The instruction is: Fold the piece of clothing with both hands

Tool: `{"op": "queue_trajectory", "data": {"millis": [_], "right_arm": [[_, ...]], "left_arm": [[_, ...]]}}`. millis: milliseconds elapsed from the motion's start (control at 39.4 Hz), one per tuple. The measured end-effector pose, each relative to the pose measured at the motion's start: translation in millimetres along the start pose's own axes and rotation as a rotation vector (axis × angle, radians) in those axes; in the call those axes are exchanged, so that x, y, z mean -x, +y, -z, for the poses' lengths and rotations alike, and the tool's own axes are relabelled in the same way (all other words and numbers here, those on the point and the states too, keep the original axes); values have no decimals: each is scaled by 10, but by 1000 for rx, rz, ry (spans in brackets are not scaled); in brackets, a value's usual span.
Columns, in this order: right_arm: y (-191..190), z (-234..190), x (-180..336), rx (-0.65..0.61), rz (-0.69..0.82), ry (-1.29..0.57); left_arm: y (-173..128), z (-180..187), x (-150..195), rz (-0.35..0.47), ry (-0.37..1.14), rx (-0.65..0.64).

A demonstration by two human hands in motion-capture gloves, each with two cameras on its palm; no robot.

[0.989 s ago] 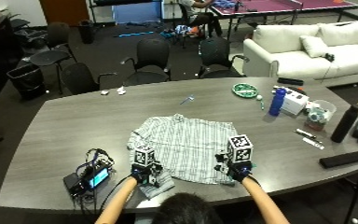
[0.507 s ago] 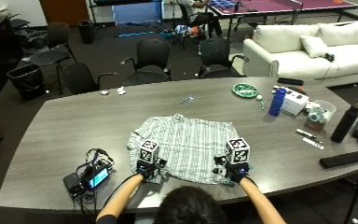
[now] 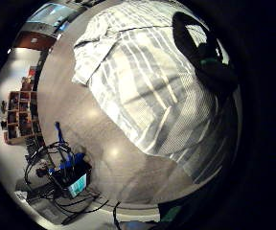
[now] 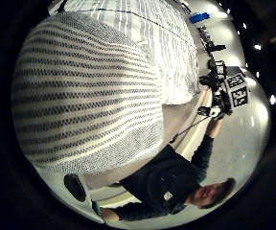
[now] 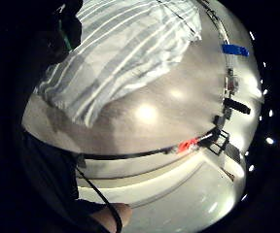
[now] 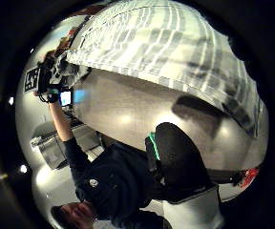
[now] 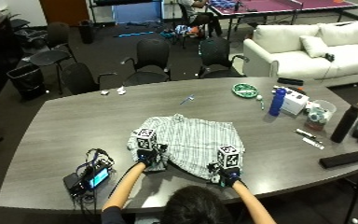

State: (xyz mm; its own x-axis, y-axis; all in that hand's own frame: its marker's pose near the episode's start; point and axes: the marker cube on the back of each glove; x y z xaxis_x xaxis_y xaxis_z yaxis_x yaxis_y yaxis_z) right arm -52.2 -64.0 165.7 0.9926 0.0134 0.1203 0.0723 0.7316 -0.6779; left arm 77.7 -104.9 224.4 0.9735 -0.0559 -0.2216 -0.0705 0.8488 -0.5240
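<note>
A grey-and-white striped shirt (image 7: 191, 140) lies spread on the dark table (image 7: 67, 126) in front of me. My left hand (image 7: 148, 157) grips its near left corner, and one finger (image 3: 195, 48) curls over the cloth (image 3: 143, 91). The fabric (image 4: 85, 96) bulges close against that palm. My right hand (image 7: 227, 176) holds the near right corner of the hem. That corner (image 5: 130, 43) hangs a little above the tabletop and casts a shadow. The right thumb (image 6: 178, 157) shows below the lifted hem (image 6: 166, 43).
A small screen device with cables (image 7: 89, 176) sits by my left elbow. At the right stand a blue bottle (image 7: 278, 101), a white box (image 7: 295, 99), a black bottle (image 7: 343, 123) and a flat black case (image 7: 343, 159). A green dish (image 7: 245, 89) and a pen (image 7: 187, 99) lie beyond the shirt.
My left hand has moved away from me onto the shirt's near left corner. The near hem has come up off the table. The right hand has hardly shifted.
</note>
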Motion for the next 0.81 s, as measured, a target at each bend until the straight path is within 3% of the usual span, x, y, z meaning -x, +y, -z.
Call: {"op": "queue_trajectory", "data": {"millis": [51,101,152,254,304,406,457,558,659,685,761,812], "right_arm": [[-141,-12,-30,-125,40,77],[-222,-11,-47,-173,21,128],[-272,-8,-63,-195,-1,159],[-328,-23,-86,-204,-18,181],[-353,-21,-98,-224,-22,177],[-379,30,-181,-313,-78,178],[-366,74,-247,-357,-108,182],[-235,157,-313,-395,-83,149],[-8,163,-357,-365,-56,161],[-1,158,-386,-382,-38,178],[87,157,-426,-431,29,221],[284,194,-380,-433,65,230]], "left_arm": [[41,-20,22,72,25,129],[24,2,57,87,16,126],[4,44,75,87,9,104],[64,43,32,178,107,298],[34,53,53,185,109,282],[-79,195,170,8,-9,-105],[-71,191,214,0,-48,-161],[188,93,126,-99,-70,-107],[647,-73,107,-51,-179,117],[735,-99,87,-83,-198,130],[910,-171,-4,-310,-209,61],[1042,-207,-37,-420,-221,10]]}}
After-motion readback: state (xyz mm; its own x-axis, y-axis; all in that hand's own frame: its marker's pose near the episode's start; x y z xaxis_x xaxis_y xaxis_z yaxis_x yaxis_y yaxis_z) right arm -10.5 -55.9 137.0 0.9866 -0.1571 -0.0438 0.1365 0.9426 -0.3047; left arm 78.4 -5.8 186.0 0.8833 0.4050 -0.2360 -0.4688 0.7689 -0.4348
